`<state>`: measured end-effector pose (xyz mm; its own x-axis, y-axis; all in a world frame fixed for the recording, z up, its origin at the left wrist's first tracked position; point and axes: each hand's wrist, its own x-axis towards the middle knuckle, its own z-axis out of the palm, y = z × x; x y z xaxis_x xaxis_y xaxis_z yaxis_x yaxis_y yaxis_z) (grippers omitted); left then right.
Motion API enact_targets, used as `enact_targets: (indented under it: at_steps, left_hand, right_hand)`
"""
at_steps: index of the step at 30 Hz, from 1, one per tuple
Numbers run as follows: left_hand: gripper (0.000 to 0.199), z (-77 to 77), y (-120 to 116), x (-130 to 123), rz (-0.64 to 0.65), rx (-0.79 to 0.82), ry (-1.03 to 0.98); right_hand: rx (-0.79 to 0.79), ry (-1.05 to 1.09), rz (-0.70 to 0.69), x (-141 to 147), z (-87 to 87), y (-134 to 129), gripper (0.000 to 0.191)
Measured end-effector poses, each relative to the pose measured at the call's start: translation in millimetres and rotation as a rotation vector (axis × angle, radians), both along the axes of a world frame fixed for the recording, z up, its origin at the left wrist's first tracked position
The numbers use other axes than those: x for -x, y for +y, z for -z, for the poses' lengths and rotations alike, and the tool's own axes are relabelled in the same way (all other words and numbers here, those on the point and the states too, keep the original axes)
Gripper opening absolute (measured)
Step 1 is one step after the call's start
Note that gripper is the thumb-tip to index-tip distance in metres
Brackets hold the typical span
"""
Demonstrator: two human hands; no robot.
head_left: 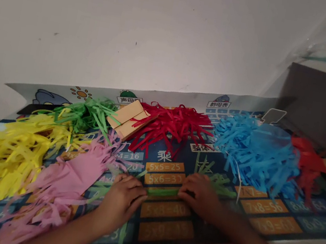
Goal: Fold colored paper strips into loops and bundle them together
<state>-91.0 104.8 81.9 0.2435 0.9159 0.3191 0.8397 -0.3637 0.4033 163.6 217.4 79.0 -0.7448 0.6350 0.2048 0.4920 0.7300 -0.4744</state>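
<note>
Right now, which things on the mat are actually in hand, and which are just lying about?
In hand:
- green paper strip, held at its ends by left hand and right hand
- loose green strips beside the right hand

Lying about:
- yellow pile
- pink pile
- green pile
- red pile
- blue pile
- tan folded card

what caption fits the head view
Both hands, left hand and right hand, press a green paper strip on a mat.
</note>
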Motion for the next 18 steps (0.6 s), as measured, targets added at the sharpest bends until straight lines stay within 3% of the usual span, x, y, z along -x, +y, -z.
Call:
enact_targets:
  at_steps: [5, 11, 15, 18]
  left_hand:
    - [0.02, -0.6, 7.9, -8.2, -0.139, 0.135, 0.088]
    - [0.015, -5.1, 14.8, -12.3, -0.171, 0.177, 0.191]
    - [0.012, -5.3, 13.5, -11.9, -0.059, 0.027, 0.238]
    - [0.013, -3.8, 13.1, -16.1, 0.064, -0.132, 0.313]
  right_hand:
    - [0.061, -0.088, 0.091, 10.0, -8.6, -2.3, 0.008]
    - [0.097, -0.203, 0.142, 19.8, -17.0, -1.0, 0.009]
    - [0.072, -0.232, 0.142, 18.0, -18.8, -0.8, 0.007]
    - [-0.148, -0.152, 0.024, 15.3, -15.9, -4.0, 0.009]
